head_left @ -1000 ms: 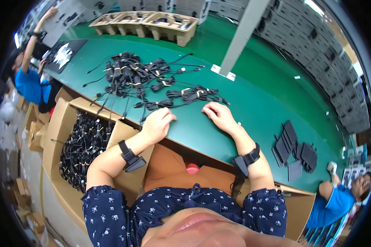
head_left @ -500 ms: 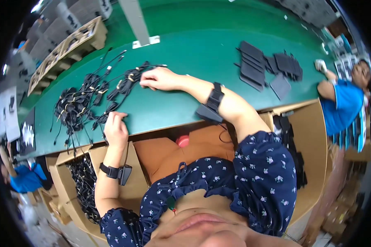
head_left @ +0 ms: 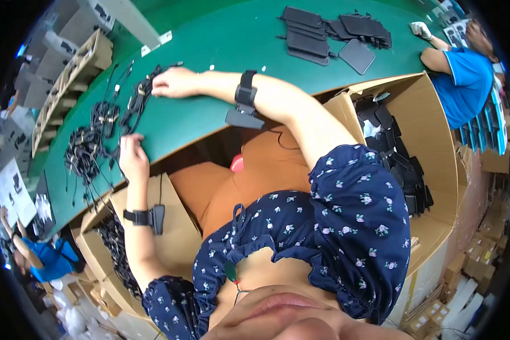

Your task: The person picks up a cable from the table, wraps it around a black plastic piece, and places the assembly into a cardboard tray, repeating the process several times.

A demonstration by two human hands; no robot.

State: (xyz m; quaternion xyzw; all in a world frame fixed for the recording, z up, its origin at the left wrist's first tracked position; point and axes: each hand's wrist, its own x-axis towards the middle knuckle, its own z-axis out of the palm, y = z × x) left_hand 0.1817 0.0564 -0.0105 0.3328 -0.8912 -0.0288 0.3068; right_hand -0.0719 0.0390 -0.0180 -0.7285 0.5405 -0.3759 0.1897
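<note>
A pile of black cables point(head_left: 85, 146), tied in bundles with pale ties, lies on the left part of the green table point(head_left: 221, 59). Beyond it, a bundled black cable point(head_left: 137, 101) stretches toward my right hand point(head_left: 177, 83), whose curled fingers close at its right end. My left hand point(head_left: 134, 158) is at the near table edge, right beside the pile. Its fingers are bent together; whatever is between them is hidden. Both wrists wear black straps with small boxes.
Flat black panels point(head_left: 306, 34) lie stacked at the far right. A carton point(head_left: 436, 153) of black parts stands right of my lap, another carton point(head_left: 105, 266) of cables at left. A metal post point(head_left: 133, 25) rises from the table. Co-workers in blue point(head_left: 464, 85) sit at both sides.
The whole view has shifted and tilted, so table and panels sit further up and left. Both hands stay beside the cables, with little visible change in their grip.
</note>
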